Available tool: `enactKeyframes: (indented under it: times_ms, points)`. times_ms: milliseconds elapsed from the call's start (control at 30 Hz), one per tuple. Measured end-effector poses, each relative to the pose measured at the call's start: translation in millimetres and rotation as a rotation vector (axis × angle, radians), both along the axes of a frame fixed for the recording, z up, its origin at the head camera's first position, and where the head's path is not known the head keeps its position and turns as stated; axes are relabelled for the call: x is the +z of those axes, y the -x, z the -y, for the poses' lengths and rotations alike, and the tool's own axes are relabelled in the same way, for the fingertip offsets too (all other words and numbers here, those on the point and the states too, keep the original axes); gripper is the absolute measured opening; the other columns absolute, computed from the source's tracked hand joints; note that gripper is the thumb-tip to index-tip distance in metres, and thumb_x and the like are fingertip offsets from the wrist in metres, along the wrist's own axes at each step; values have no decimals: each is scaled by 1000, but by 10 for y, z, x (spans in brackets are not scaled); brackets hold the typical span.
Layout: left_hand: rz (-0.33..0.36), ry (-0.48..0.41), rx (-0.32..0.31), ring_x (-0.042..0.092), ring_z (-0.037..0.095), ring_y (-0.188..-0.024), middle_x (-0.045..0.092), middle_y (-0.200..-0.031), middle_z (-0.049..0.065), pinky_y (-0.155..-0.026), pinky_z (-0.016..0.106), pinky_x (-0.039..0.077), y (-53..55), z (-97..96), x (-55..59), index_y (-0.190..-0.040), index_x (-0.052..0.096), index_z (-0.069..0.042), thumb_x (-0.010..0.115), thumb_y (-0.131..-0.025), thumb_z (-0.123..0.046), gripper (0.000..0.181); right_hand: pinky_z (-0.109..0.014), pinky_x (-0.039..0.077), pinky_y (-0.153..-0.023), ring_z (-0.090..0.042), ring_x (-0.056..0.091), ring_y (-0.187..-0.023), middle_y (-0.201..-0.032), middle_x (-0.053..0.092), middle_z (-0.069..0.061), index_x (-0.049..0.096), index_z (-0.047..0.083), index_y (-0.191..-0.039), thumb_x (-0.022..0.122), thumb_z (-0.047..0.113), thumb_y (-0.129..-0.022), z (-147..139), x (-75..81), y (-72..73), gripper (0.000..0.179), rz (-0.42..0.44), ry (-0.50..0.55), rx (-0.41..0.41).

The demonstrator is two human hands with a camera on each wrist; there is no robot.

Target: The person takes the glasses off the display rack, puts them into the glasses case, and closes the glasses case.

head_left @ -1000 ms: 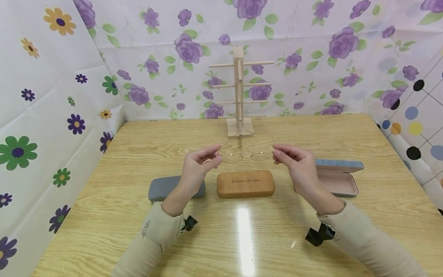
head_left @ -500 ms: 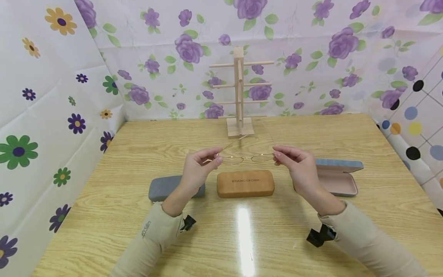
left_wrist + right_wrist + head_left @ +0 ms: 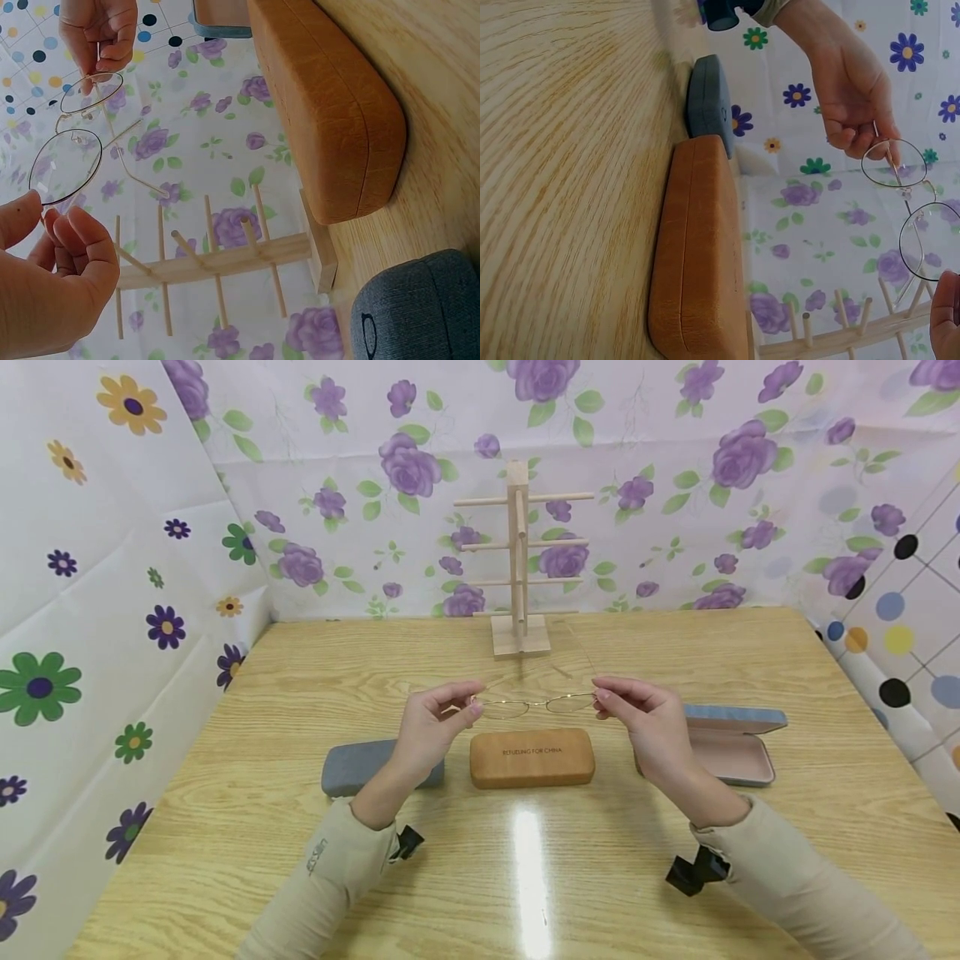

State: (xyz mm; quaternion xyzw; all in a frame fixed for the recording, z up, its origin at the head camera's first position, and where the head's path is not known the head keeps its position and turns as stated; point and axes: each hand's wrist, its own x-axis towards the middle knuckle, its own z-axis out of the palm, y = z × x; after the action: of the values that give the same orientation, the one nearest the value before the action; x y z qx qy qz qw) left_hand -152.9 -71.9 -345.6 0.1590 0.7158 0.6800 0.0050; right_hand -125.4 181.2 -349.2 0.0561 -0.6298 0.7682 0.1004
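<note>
A pair of thin gold-rimmed eyeglasses (image 3: 537, 703) hangs in the air above the table, temples unfolded and pointing away from me. At its left end, my left hand (image 3: 435, 727) pinches the frame between thumb and fingers. My right hand (image 3: 648, 722) does the same at the right end. Both round lenses (image 3: 66, 166) show in the left wrist view. Just below the glasses, a shut brown case (image 3: 532, 758) with printed lettering lies on the table. A grey-blue case (image 3: 358, 767) sits partly behind my left hand, and an open blue case (image 3: 731, 756) with a pink lining is by my right.
Toward the back of the wooden table (image 3: 360, 660) stands a wooden rack (image 3: 517, 560) with several horizontal pegs. A flowered cloth (image 3: 330, 460) hangs behind it. Black wrist mounts (image 3: 696, 870) sit below both sleeves.
The glasses have tilted slightly, their temple tips shifting in view, while both hands keep hold of them almost in place. The cases and rack have stayed put.
</note>
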Motion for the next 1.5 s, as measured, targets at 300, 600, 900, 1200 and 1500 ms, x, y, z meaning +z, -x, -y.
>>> enactKeyframes:
  times_ms: [300, 600, 900, 1200, 1500]
  points:
    - [-32, 33, -18, 52, 12, -77, 57, -83, 10, -66, 21, 50, 3, 16, -7, -103, 64, 9, 61, -83, 5, 21, -23, 52, -65, -11, 62, -70, -82, 67, 1, 71, 4, -95, 62, 3, -85, 2, -8, 3, 14, 6, 0, -4]
    - [-42, 3, -62, 54, 15, -63, 55, -75, 5, -59, 26, 50, -3, 29, -32, -105, 63, 9, 60, -84, 5, 21, -24, 53, -65, -12, 62, -70, -81, 67, 1, 69, 0, -98, 63, 5, -85, 0, -12, 0, 15, 25, -27, -17]
    - [-39, -83, -131, 57, 13, -64, 54, -74, 5, -61, 28, 54, -7, 28, -48, -104, 58, 16, 56, -85, 9, 20, -23, 52, -64, -11, 61, -70, -81, 67, 0, 70, 3, -98, 62, 6, -86, -5, -2, -1, 15, 30, -31, -4]
    - [-43, -84, -123, 57, 12, -63, 56, -74, 5, -61, 28, 54, -9, 30, -35, -104, 57, 18, 55, -85, 10, 20, -22, 51, -66, -10, 60, -74, -84, 61, 2, 63, 8, -112, 63, 2, -85, -43, 27, -7, 28, 60, -70, 53]
    - [-27, -90, -133, 57, 13, -65, 55, -76, 8, -63, 30, 54, -27, 33, -17, -104, 59, 14, 56, -86, 8, 20, -22, 51, -76, -9, 57, -86, -96, 57, -1, 43, -1, -134, 66, 7, -83, -76, 40, 37, 57, 95, -199, 133]
